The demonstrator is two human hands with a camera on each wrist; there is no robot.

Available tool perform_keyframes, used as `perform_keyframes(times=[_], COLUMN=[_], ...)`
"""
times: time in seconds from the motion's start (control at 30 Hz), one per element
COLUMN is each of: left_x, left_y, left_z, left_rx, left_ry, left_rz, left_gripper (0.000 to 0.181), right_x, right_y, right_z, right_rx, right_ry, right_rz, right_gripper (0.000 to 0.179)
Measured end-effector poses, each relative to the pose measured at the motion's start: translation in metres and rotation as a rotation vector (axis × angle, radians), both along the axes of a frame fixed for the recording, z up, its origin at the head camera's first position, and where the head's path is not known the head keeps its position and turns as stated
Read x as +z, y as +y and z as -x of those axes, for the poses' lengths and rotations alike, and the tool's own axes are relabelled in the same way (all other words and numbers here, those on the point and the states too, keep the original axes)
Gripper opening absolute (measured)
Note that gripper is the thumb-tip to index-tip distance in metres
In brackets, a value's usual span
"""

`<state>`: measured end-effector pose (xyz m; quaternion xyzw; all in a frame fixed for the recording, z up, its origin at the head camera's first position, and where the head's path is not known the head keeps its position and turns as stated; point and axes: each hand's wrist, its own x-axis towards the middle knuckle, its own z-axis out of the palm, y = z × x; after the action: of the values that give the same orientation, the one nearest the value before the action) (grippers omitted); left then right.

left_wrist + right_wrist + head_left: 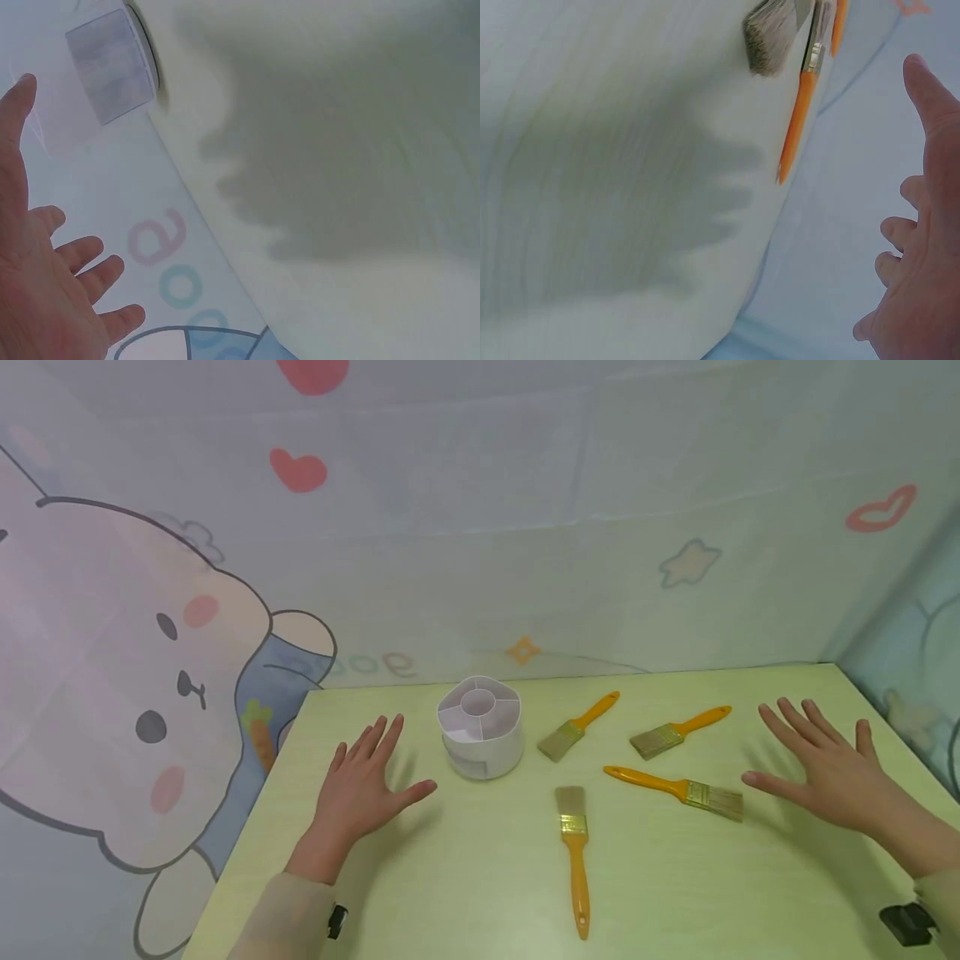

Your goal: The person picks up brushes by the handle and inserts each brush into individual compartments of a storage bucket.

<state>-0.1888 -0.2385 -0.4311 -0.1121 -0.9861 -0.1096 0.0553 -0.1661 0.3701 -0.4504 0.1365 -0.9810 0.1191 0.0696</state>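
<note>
My left hand [362,789] hovers over the table's left side, fingers straight and thumb spread, holding nothing. Just right of it stands a white round organizer [483,752] with several compartments around a central ring; its side also shows in the left wrist view. My right hand [836,768] is held over the right side, fingers spread, touching nothing. Between the hands lie orange-handled paintbrushes: one upper middle [579,725], one upper right [680,732], one lying crosswise [673,792] nearest the right hand, and one pointing toward me [575,860], bristles away.
The pale yellow-green table [465,877] ends at a printed cloth [450,568] hanging behind it. More cloth hangs at the left and right sides. Shadows of both hands fall on the tabletop.
</note>
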Motion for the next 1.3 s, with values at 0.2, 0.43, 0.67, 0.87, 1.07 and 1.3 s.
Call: perform_keyframes(times=[0.2, 0.43, 0.67, 0.87, 1.07, 1.3], left_x=[0.001, -0.004, -0.008, -0.016, -0.026, -0.036], left_y=[0.012, 0.023, 0.032, 0.038, 0.048, 0.059], left_z=[0.009, 0.018, 0.020, 0.020, 0.020, 0.021], left_rx=[-0.029, -0.014, 0.020, 0.018, 0.007, 0.030], left_ry=[-0.007, -0.025, -0.050, -0.029, -0.043, -0.043], left_rz=[-0.104, -0.230, -0.453, -0.636, -0.866, -1.026], left_gripper=[0.114, 0.115, 0.120, 0.118, 0.114, 0.111], right_x=[0.010, 0.017, 0.022, 0.022, 0.024, 0.024], right_y=[-0.015, -0.036, -0.057, -0.068, -0.080, -0.095], right_z=[0.011, 0.024, 0.032, 0.036, 0.041, 0.048], right_rx=[0.061, 0.102, 0.133, 0.162, 0.183, 0.212], right_ry=[-0.017, -0.054, -0.100, -0.110, -0.143, -0.167], right_rz=[0.028, 0.057, 0.078, 0.100, 0.121, 0.127], right_gripper=[0.109, 0.107, 0.105, 0.103, 0.101, 0.101])
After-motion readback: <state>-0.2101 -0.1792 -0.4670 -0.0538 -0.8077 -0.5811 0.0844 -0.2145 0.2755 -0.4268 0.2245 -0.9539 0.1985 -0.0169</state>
